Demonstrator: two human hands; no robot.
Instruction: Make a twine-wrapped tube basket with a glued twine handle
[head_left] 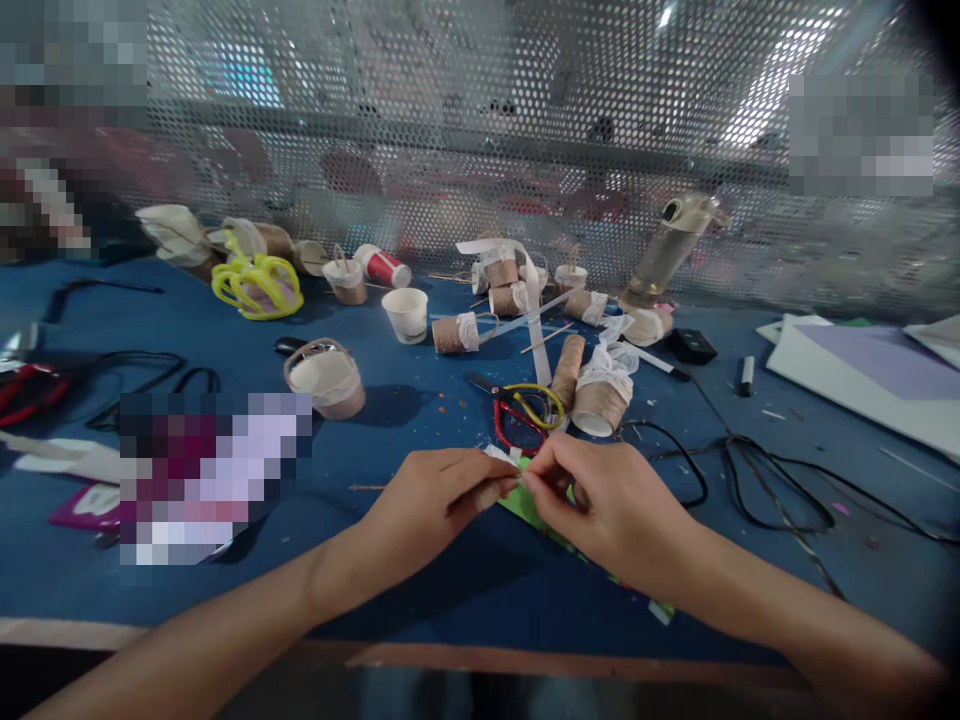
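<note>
My left hand (pixel 442 495) and my right hand (pixel 600 500) meet over the table's front half, thumbs and fingers pinched together. Whatever lies between the fingertips is too small to make out. A scrap of white material (pixel 500 456) shows just beyond the left fingers. Beneath the hands is a green strip (pixel 531 505), partly covered by them. Scissors (pixel 517 408) with red and yellow handles lie just past the fingertips. Beyond my right hand are a twine-wrapped cup with white lace (pixel 600 395) and a brown roll (pixel 568 370).
A small twine-wrapped basket (pixel 327 382), a white paper cup (pixel 405 314) and several wrapped cups stand farther back. Yellow looped craft (pixel 257 285) sits at left. Black cable (pixel 780 500) and white sheets (pixel 862 385) lie at right. A perforated metal screen (pixel 480 130) closes off the back.
</note>
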